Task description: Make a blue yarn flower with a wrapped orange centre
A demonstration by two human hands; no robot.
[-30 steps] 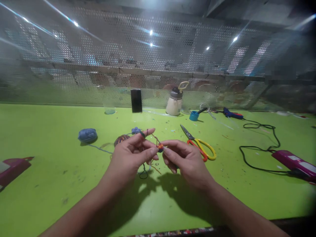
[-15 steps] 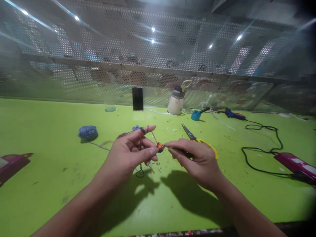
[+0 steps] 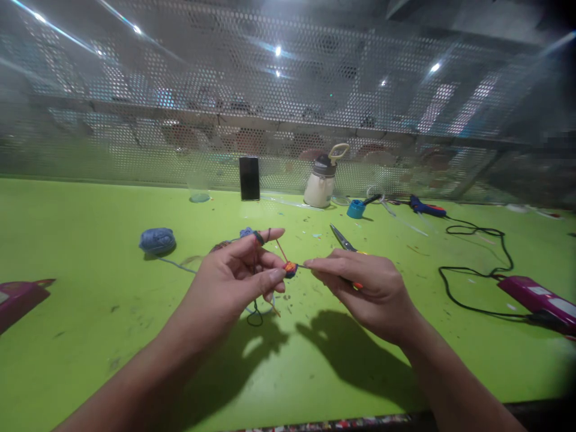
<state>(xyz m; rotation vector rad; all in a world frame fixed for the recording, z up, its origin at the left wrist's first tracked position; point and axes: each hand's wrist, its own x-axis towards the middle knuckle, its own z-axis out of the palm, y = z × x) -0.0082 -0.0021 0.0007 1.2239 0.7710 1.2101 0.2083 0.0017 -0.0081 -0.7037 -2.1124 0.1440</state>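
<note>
Between thumb and fingers, my left hand pinches a small multicoloured crochet piece in red, orange and dark blue. A strand of yarn runs from the piece up to my raised left index finger and wraps round it. My right hand is closed round a crochet hook, whose thin shaft reaches the right edge of the piece; its handle is mostly hidden in my fingers. Loose yarn ends hang below my left hand. Scissors lie just behind my right hand, their handles largely covered by it.
A blue yarn ball lies at left on the green table. Farther back stand a phone, a bottle and a blue container. A glue gun and a corded magenta device lie at right.
My right hand has shifted slightly right, away from the crochet piece, so more of the hook's shaft shows. It now covers more of the scissors' handles. My left hand keeps its pinch.
</note>
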